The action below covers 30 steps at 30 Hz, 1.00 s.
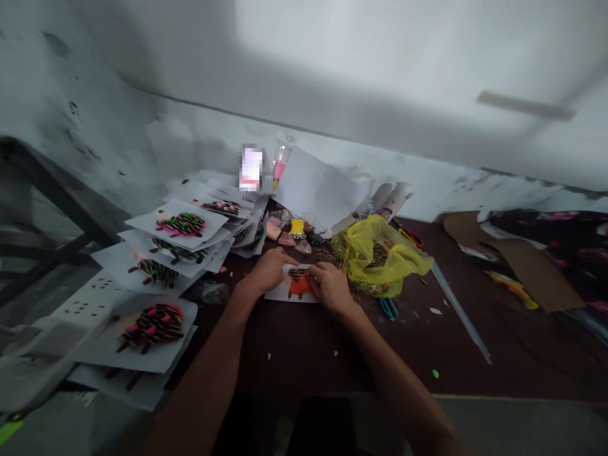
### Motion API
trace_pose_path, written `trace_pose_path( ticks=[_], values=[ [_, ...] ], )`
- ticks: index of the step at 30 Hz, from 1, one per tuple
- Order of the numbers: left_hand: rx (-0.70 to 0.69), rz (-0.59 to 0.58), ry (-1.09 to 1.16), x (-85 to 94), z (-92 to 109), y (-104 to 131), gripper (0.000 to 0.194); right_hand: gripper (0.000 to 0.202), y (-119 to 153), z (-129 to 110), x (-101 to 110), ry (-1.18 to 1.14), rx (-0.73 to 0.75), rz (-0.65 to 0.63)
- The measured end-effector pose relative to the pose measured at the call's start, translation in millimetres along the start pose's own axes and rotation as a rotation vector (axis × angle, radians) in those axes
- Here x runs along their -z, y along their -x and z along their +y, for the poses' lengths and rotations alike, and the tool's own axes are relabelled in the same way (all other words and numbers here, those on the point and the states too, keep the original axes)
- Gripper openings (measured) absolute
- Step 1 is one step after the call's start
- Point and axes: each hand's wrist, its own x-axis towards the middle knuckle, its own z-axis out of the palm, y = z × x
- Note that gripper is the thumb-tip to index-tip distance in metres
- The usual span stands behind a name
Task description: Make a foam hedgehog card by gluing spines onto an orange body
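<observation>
In front of me on the dark table lies a small white paper sheet (277, 295) with an orange hedgehog shape (299, 284) on it. Dark striped strips (298, 273) cover the shape's upper part, and small brown feet stick out below. My left hand (272, 270) holds the sheet down at its left side, index finger stretched to the top edge. From the right, my right hand (331, 286) presses bent fingertips together on the striped part; whatever is between them is too small to make out. Behind the hands sit lumps of coloured clay, among them a yellow one (297, 227).
Stacked sheets with finished-looking hedgehogs (178, 223) fill the left side. A yellow plastic bag (375, 253) of dark strips stands right, beside blue-handled scissors (389, 308) and a clear ruler-like strip (460, 311). A lit phone (251, 168) leans at the wall; cardboard (536, 266) lies far right.
</observation>
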Motion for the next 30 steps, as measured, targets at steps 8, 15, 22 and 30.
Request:
trace_pose_path(
  ticks=[8, 15, 22, 30],
  values=[
    [0.007, 0.084, 0.015, -0.1, 5.6, 0.6, 0.046, 0.016, 3.7, 4.5, 6.2, -0.024, -0.028, 0.186],
    [0.020, 0.087, 0.048, 0.7, 7.9, 2.4, 0.041, 0.015, 2.0, 14.1, 1.2, -0.122, -0.026, 0.240],
    [0.052, 0.051, 0.005, -1.6, 9.5, 0.9, 0.042, 0.020, -0.5, 19.0, 0.5, -0.119, -0.091, 0.184],
    [0.038, 0.055, 0.040, -1.7, 7.8, 1.6, 0.049, 0.025, -4.3, 38.3, 2.4, -0.172, -0.163, 0.199]
  ],
)
